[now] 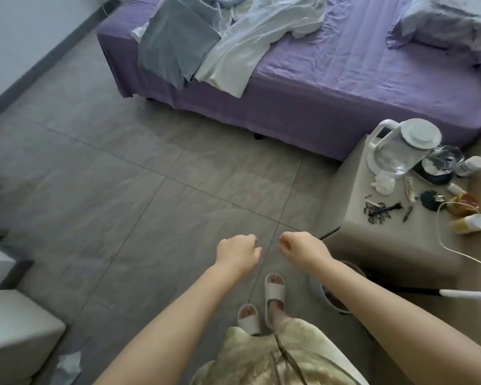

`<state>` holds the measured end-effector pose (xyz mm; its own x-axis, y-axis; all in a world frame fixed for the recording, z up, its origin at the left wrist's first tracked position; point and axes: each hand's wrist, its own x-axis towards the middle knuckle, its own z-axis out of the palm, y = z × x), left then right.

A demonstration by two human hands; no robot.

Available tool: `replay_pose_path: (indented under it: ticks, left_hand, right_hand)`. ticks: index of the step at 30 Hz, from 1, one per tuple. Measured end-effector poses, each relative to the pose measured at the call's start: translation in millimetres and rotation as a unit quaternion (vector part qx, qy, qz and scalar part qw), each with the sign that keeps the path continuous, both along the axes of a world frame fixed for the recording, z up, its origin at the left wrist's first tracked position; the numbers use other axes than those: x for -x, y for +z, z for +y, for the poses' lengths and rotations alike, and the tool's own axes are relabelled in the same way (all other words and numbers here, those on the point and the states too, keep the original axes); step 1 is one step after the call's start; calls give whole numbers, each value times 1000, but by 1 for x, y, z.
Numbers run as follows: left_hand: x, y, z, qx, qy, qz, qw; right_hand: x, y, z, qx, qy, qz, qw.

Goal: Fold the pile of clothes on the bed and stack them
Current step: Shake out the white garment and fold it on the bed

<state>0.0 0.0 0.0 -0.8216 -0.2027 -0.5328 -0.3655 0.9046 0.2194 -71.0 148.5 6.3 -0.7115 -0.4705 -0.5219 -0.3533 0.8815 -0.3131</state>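
A loose pile of clothes lies on the far left end of the bed (345, 87), which has a purple sheet. In the pile, a grey-blue garment (175, 43) hangs over the bed's edge. Beside it a white garment (242, 51) is spread out, also drooping over the edge. More pale crumpled fabric (228, 4) sits behind them at the frame's top. My left hand (238, 252) and my right hand (303, 250) are held out over the floor, well short of the bed. Their fingers hang loosely curled and hold nothing.
A beige bedside table (386, 240) at the right carries a glass kettle (400, 148), bottles, a cable and small items. A pillow (444, 23) lies on the bed's right end. Grey tiled floor (150, 176) stretches between me and the bed. Pale furniture (14, 329) stands at the left.
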Motion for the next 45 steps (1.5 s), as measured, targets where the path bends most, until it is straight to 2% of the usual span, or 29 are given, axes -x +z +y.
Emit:
replay_pose_path:
  ticks: [6,11,20,26,36,45]
  left_hand:
    - [19,-9,7,3,6,-51,999]
    - [33,-13,7,-19,72,-58,996]
    - [52,-10,-29,-18,105,-72,992]
    - [77,-19,-85,-19,85,-78,993]
    - [134,-22,-216,0,-4,-84,996]
    - [189,-21,-261,-1,-41,-101,994]
  right_hand:
    - [24,-18,-9,-4,42,-46,998]
    - [34,-36,-7,32,37,-115,992]
    - [61,-41,-39,31,19,-124,992]
    - [85,-46,-89,8,-9,-110,994]
    - [133,-44,-203,-10,-63,-98,993]
    - [177,-37,-230,-25,-98,-96,990]
